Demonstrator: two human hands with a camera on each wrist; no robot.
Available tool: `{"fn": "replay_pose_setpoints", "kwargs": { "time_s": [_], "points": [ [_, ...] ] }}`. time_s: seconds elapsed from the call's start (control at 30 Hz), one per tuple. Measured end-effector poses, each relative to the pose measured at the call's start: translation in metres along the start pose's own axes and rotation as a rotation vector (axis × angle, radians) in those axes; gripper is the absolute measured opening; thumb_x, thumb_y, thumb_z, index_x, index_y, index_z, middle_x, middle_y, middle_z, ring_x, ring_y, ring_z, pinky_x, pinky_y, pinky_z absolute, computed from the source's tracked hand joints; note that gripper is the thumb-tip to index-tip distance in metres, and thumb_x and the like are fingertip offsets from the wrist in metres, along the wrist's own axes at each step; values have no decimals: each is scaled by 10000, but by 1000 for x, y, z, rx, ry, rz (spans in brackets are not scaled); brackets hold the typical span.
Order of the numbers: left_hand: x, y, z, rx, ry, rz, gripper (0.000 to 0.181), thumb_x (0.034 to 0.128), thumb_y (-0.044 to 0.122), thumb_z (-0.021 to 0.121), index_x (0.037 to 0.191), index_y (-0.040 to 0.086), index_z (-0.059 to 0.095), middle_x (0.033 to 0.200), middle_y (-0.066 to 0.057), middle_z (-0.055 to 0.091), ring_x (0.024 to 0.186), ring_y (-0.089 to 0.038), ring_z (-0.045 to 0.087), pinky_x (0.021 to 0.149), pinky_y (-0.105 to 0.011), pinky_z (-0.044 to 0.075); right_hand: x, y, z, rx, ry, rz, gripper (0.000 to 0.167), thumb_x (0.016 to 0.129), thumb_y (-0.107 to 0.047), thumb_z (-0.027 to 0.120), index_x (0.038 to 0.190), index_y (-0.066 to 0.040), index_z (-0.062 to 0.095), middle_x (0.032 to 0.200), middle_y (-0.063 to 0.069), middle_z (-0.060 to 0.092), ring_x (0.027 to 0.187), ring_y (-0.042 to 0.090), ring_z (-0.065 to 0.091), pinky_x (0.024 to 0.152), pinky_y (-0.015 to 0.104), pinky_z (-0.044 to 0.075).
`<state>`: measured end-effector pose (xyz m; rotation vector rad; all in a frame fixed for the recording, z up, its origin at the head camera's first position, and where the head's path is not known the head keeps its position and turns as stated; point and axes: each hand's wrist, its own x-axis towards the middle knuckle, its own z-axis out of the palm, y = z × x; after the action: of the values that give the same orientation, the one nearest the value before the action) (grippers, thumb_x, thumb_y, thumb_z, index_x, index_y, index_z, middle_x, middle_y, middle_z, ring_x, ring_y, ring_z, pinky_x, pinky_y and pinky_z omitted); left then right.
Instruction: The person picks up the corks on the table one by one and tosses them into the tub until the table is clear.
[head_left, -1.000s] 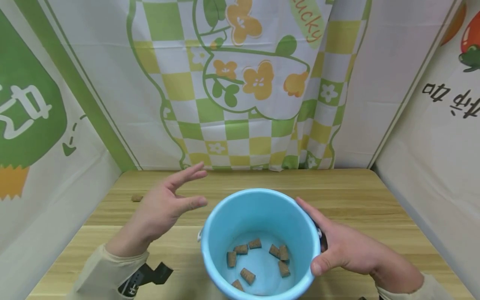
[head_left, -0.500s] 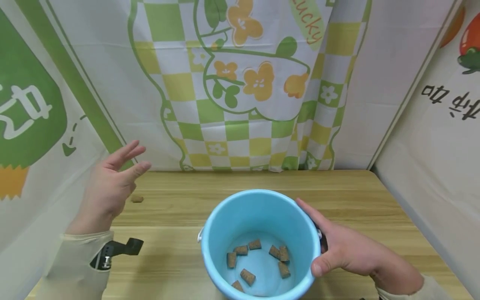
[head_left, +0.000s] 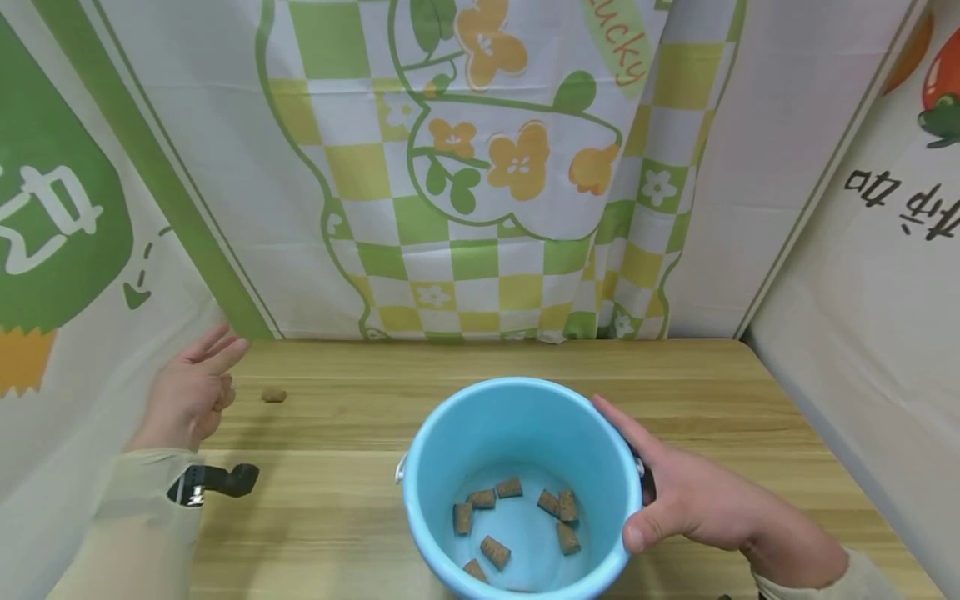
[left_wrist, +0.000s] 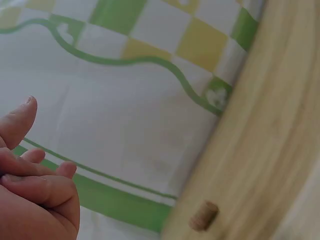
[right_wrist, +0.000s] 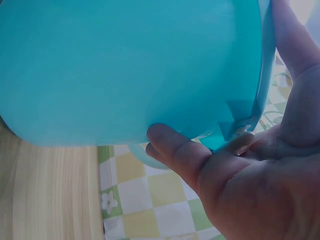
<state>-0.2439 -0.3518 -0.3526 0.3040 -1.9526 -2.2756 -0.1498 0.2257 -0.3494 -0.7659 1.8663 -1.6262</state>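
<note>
A light blue bucket [head_left: 517, 421] stands at the front middle of the table in the head view, with several corks [head_left: 495, 552] lying on its floor. My right hand [head_left: 693, 496] grips its right rim, the thumb at the near side. In the right wrist view fingers [right_wrist: 172, 147] of that hand press the bucket's outer wall [right_wrist: 115, 75]. My left hand [head_left: 187, 392] hovers at the table's left edge, some fingers bent, with nothing seen in it. One loose cork [head_left: 273, 395] lies on the table just right of it; the left wrist view shows this cork [left_wrist: 204, 216] apart from the hand.
The wooden table [head_left: 337, 483] ends at a patterned cloth [head_left: 480, 275] behind it. White printed cloth walls [head_left: 847, 275] rise close on both sides. A white handle pivot [head_left: 400, 469] juts from the bucket's left side.
My left hand has moved left from beside the bucket to the table's left edge, then dropped lower. Bucket, corks and right hand stay in place.
</note>
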Motion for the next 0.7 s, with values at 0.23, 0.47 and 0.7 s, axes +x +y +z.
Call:
{"fn": "replay_pose_setpoints", "kwargs": {
  "time_s": [0.23, 0.47, 0.7],
  "points": [
    [30, -43, -13, 471, 71, -56, 927, 910, 507, 683, 1602, 164, 171, 1634, -161, 139, 859, -207, 626, 714, -322, 525, 0, 0, -2, -19, 4, -5, 1209, 816, -255, 855, 1600, -310, -64, 1556, 223, 251, 1277, 418, 453, 960, 447, 479],
    [43, -72, -21, 671, 72, -119, 906, 935, 533, 632, 1596, 130, 162, 1584, -283, 188, 1383, -501, 239, 1032, -598, 331, 1, 2, -2, -7, -19, -15, 1202, 817, -257, 853, 1599, -321, -58, 1554, 241, 237, 1263, 433, 462, 951, 466, 484],
    [52, -84, -22, 701, -13, -177, 948, 935, 471, 667, 1598, 90, 106, 1496, -370, 296, 818, -328, 562, 749, -433, 492, 0, 2, -2, -20, -15, -17, 1193, 818, -275, 852, 1597, -340, -49, 1548, 249, 242, 1256, 434, 469, 942, 471, 490]
  ]
}}
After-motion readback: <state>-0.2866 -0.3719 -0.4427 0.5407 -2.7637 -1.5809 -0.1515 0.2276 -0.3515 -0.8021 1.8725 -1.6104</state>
